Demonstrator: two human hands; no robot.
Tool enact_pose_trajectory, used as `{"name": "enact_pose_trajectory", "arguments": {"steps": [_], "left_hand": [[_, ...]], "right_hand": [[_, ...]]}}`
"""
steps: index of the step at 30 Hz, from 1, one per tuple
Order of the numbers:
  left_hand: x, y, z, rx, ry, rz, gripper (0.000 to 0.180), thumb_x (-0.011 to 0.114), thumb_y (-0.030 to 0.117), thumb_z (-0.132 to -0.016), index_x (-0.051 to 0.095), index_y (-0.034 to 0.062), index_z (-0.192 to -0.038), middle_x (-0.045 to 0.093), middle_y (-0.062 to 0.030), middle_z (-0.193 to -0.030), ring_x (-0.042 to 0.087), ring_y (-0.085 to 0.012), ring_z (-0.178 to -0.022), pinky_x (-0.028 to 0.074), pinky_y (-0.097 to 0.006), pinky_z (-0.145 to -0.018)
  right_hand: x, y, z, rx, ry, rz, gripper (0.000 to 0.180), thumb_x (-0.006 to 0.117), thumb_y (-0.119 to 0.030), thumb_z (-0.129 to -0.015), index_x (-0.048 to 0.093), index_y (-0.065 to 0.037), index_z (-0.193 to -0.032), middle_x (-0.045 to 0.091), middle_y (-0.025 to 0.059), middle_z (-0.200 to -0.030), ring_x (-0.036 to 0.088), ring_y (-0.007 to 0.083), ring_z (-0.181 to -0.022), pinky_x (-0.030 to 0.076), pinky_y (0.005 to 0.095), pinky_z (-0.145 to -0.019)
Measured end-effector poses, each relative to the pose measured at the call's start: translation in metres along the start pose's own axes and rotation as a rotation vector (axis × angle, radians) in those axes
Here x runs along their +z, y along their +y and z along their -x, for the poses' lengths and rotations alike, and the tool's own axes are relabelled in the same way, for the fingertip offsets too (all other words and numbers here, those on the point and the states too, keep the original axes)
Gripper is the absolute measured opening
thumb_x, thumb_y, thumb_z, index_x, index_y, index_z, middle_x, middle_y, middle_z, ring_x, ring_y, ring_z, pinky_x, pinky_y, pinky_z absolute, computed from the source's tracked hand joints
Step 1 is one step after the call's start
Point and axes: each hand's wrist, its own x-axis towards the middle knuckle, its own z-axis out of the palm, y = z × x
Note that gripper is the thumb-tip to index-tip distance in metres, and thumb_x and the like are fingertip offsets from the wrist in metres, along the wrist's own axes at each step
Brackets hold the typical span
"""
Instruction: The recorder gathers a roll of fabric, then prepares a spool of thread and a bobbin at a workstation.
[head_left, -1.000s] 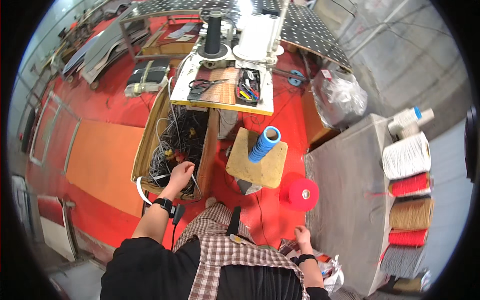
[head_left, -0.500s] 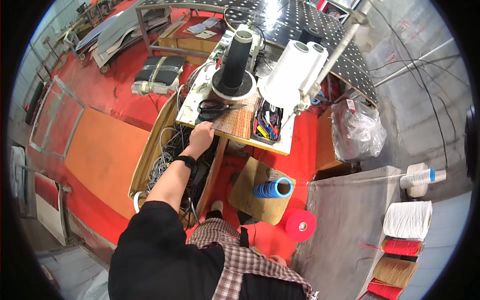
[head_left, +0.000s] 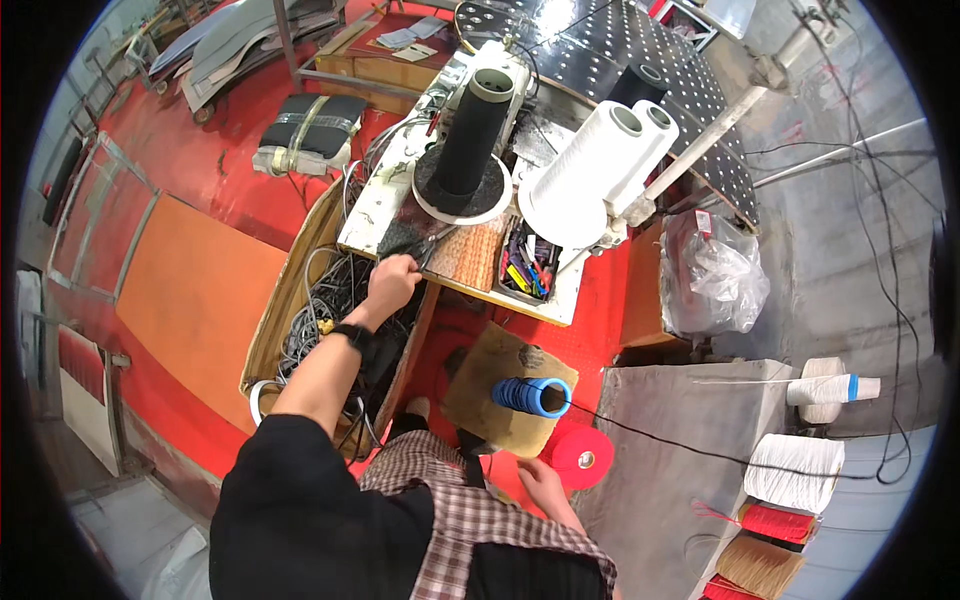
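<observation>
- Left hand (head_left: 393, 285): I see it at the front edge of the bench (head_left: 365, 222), above one end of the long box. Fingers curled at the scissors' handle end; I cannot tell whether they are clamped on it.
- Scissors (head_left: 432, 243): at the front of the bench top, beside the orange-brown woven mat (head_left: 466, 255), blades pointing away from the hand; handles partly hidden from me.
- Right hand (head_left: 543, 488): low, near the red thread cone (head_left: 590, 447). I cannot tell whether its fingers are together or apart.
- Pen tray (head_left: 523, 297): on the bench, right of the mat, crowded with pens and markers (head_left: 522, 276), among them yellow, red and blue ones.
- Long box (head_left: 285, 300): open-topped, left of the stool (head_left: 470, 400), filled with tangled grey and black cables (head_left: 318, 325); the left forearm hides part of the contents from me.
- Cardboard carton (head_left: 640, 300): right of the bench, a clear plastic bag (head_left: 725, 270) bulging from its top.
- Blue tube (head_left: 552, 398): on the stool, dark thread wound around it, open end toward my camera.
</observation>
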Motion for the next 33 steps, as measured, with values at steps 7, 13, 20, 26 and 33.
{"name": "enact_pose_trajectory", "arguments": {"steps": [7,13,20,26,33], "left_hand": [[-0.065,0.076,0.133,-0.329,-0.289,0.966,0.013,0.062,0.012,-0.085,0.063,0.0012,-0.092,0.061,0.0006,-0.083,0.053,-0.007,-0.08,0.043,-0.023,-0.074],[-0.112,0.145,0.199,-0.353,-0.42,1.122,0.011,0.059,0.003,-0.087,0.059,0.0,-0.097,0.061,-0.0014,-0.09,0.056,-0.0076,-0.082,0.047,-0.025,-0.075],[-0.141,0.167,0.142,0.194,-0.441,0.615,0.014,0.061,0.012,-0.087,0.066,-0.0011,-0.088,0.064,-0.0073,-0.079,0.061,-0.0115,-0.078,0.049,-0.028,-0.072],[-0.145,0.224,-0.002,0.335,0.105,0.689,0.025,0.061,0.016,-0.086,0.061,-0.0021,-0.104,0.063,-0.0089,-0.075,0.059,-0.0147,-0.067,0.046,-0.029,-0.064],[-0.128,0.269,-0.085,0.286,0.163,0.236,0.027,0.055,0.018,-0.087,0.062,0.0002,-0.106,0.065,-0.0216,-0.09,0.064,-0.0351,-0.083,0.05,-0.043,-0.075]], "right_hand": [[-0.001,-0.151,-0.083,-0.461,-0.082,0.021,0.038,0.058,-0.018,-0.091,0.053,0.0,-0.125,0.061,0.0117,-0.115,0.06,0.0193,-0.104,0.048,0.0294,-0.087],[0.017,-0.231,-0.067,-0.098,-0.568,-0.946,0.032,0.061,-0.013,-0.088,0.051,-0.001,-0.116,0.059,0.0061,-0.098,0.059,0.0134,-0.088,0.049,0.0276,-0.074],[-0.013,-0.207,-0.061,-0.331,-0.389,-0.724,0.019,0.066,-0.012,-0.086,0.055,-0.006,-0.1,0.056,-0.0016,-0.082,0.054,0.0071,-0.075,0.046,0.0231,-0.066],[-0.04,-0.167,-0.028,-0.296,-0.155,-0.405,0.02,0.072,-0.009,-0.08,0.057,-0.006,-0.092,0.055,-0.0037,-0.08,0.049,0.0039,-0.074,0.043,0.0218,-0.066],[-0.049,-0.157,0.008,-0.113,-0.146,-0.531,0.02,0.066,-0.002,-0.082,0.055,-0.005,-0.099,0.061,-0.0012,-0.087,0.06,0.0071,-0.082,0.048,0.0231,-0.072]]}}
